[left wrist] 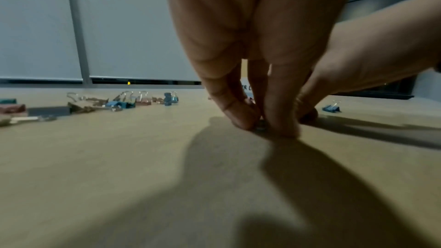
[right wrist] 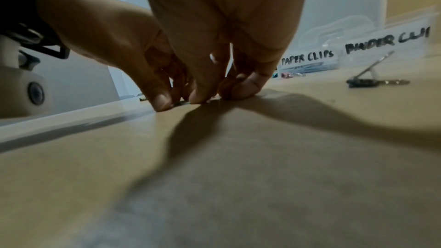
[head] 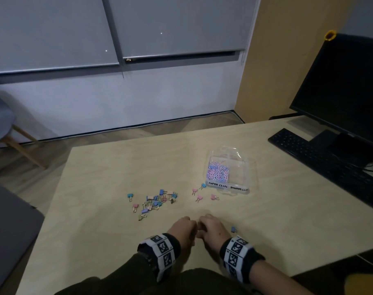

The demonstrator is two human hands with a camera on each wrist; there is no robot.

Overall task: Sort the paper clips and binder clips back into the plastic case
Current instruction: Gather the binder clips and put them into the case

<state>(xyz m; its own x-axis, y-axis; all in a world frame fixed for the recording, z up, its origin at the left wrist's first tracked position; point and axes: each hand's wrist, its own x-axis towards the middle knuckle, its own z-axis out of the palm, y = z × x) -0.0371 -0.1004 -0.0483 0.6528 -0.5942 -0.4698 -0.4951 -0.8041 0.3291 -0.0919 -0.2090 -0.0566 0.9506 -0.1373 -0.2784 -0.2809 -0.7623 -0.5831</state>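
Observation:
My left hand (head: pixel 184 227) and right hand (head: pixel 211 226) meet at the table's near middle, fingers curled down. In the left wrist view the left hand (left wrist: pixel 260 124) pinches a small dark clip (left wrist: pixel 260 128) against the tabletop. The right hand (right wrist: pixel 214 95) has its fingertips on the same thin clip (right wrist: pixel 185 102); what kind of clip it is stays hidden. A blue binder clip (head: pixel 234 229) lies just right of the right hand. A pile of binder clips (head: pixel 158 201) sits further out on the left. The clear plastic case (head: pixel 243 167) holds paper clips (head: pixel 218 172) in its left compartment.
A few pink binder clips (head: pixel 199 198) and a blue one (head: pixel 203 185) lie in front of the case. A black keyboard (head: pixel 321 158) and monitor (head: pixel 347 86) fill the right side. The table's left edge (head: pixel 53 188) drops off towards a chair.

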